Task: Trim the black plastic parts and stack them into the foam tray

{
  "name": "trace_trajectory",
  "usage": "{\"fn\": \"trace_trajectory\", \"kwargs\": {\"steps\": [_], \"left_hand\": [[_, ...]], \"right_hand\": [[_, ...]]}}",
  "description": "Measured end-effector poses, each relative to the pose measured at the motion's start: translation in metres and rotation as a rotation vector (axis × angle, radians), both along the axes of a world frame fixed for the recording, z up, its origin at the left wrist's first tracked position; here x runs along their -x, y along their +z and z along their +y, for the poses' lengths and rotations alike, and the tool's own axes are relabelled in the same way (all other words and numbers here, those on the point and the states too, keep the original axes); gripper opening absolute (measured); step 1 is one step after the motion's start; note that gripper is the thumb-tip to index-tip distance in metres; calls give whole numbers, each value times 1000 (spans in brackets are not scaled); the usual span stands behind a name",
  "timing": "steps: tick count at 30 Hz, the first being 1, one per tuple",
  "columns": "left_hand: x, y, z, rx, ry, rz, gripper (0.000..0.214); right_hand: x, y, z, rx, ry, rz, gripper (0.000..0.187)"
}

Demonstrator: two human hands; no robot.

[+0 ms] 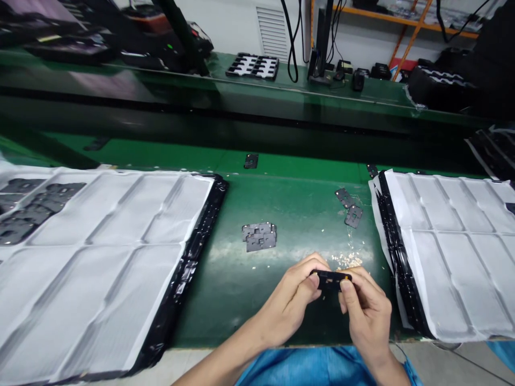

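A small black plastic plate (pixel 330 281) is held between both hands above the near edge of the green bench. My left hand (pixel 295 295) pinches its left end, thumb on top. At the other end, my right hand (pixel 366 303) grips it with thumb and fingers, close to a tiny yellowish spot. Just beyond the right hand lies a scatter of small tan bits (pixel 349 259). Two loose black plates (pixel 353 216) rest farther back on the bench, and a small overlapping pile of similar plates (pixel 260 237) sits to the left of the hands.
A stack of white-lined black trays (pixel 153 214) stands at left, with black plates (pixel 36 209) on it. Another tray stack (pixel 450 252) is at right. One plate (pixel 251 161) lies near the dark conveyor (pixel 241 123). A raised shelf behind carries a slotted tray (pixel 252 66).
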State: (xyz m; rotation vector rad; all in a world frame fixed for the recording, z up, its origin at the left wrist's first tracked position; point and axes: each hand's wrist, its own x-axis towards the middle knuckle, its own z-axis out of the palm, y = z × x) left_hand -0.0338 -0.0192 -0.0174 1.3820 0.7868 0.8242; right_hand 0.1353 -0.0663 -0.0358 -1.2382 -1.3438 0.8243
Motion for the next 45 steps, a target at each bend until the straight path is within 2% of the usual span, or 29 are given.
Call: {"fn": "trace_trajectory", "kwargs": {"steps": [8, 17, 25, 33, 37, 40, 45], "left_hand": [[3, -1, 1, -17, -5, -3, 40], [0, 4, 2, -72, 34, 91, 40], [-1, -1, 1, -113, 60, 108, 37], [0, -3, -1, -51, 37, 77, 35], [2, 0, -2, 47, -22, -15, 32], [0, 1, -3, 127, 9, -43, 40], [-4, -3, -5, 69, 68, 14, 46]], "right_hand": [[0, 1, -1, 2, 4, -8, 21], [1, -3, -3, 0, 12, -13, 22], [0, -4, -3, -19, 15, -40, 23], [1, -2, 0, -13, 3, -26, 22], [0, -3, -1, -4, -5, -25, 22], [0, -5, -2, -27, -11, -42, 21], [1, -3, -1, -35, -14, -60, 21]]}}
